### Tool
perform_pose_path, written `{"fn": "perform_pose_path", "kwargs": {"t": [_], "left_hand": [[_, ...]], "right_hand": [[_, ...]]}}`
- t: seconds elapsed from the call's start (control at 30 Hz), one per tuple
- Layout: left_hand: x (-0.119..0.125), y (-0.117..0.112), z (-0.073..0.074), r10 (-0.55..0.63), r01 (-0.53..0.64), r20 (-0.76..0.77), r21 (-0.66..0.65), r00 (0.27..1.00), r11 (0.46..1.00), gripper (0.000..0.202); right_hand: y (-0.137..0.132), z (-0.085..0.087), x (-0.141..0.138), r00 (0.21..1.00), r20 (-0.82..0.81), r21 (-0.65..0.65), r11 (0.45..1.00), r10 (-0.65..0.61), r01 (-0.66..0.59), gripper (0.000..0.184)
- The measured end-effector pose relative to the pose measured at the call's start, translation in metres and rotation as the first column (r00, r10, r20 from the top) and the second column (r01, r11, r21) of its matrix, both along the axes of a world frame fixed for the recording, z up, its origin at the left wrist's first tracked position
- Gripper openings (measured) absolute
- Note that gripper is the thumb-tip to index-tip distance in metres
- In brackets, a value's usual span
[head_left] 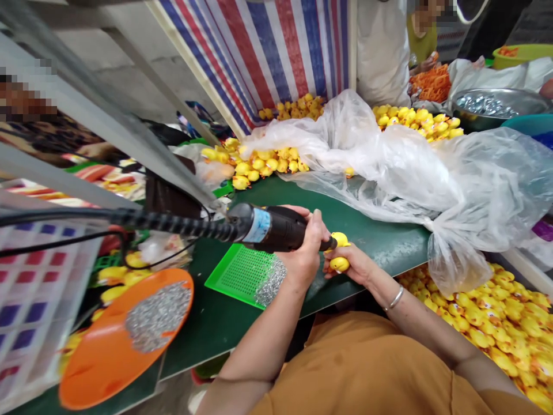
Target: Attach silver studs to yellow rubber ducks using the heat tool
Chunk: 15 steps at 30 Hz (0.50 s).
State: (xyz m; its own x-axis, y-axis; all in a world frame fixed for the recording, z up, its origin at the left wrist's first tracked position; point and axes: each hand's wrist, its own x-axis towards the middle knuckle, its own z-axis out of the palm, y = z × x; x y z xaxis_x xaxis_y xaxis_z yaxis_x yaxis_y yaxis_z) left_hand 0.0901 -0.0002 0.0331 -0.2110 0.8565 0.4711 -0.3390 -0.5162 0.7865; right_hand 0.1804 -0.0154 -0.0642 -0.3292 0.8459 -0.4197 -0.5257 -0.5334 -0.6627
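My left hand (305, 253) is wrapped around a black electric screwdriver (280, 227) with a blue label, which lies nearly level. The screwdriver's tip meets a yellow toy duck (339, 263) just in front of it. Closed around that duck is my right hand (354, 265), with a silver bangle on the wrist. The exact contact point of tip and duck is partly hidden. Beneath my left forearm, a green perforated tray (235, 274) holds a heap of small silver screws (272, 282).
An orange dish (99, 351) of small metal pieces stands at left. Yellow ducks (496, 323) fill the lower right; more lie behind the green table (389, 242). Clear plastic sheeting (389, 161) covers the back. A cable (173, 222) runs left from the screwdriver. Other people sit nearby.
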Motion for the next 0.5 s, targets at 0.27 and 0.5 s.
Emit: {"fn": "perform_pose_path", "kwargs": {"t": [0.27, 0.5], "left_hand": [[0.001, 0.002, 0.007, 0.075, -0.072, -0.064, 0.045, 0.995, 0.996, 0.023], [-0.035, 0.072, 0.013, 0.288, -0.286, -0.105, 0.037, 0.952, 0.958, 0.035]], "right_hand": [[0.019, -0.009, -0.015, 0.998, 0.021, -0.017, 0.998, -0.055, 0.056, 0.025], [-0.046, 0.015, 0.127, 0.361, 0.922, 0.233, 0.943, -0.138, -0.235, 0.072]]}}
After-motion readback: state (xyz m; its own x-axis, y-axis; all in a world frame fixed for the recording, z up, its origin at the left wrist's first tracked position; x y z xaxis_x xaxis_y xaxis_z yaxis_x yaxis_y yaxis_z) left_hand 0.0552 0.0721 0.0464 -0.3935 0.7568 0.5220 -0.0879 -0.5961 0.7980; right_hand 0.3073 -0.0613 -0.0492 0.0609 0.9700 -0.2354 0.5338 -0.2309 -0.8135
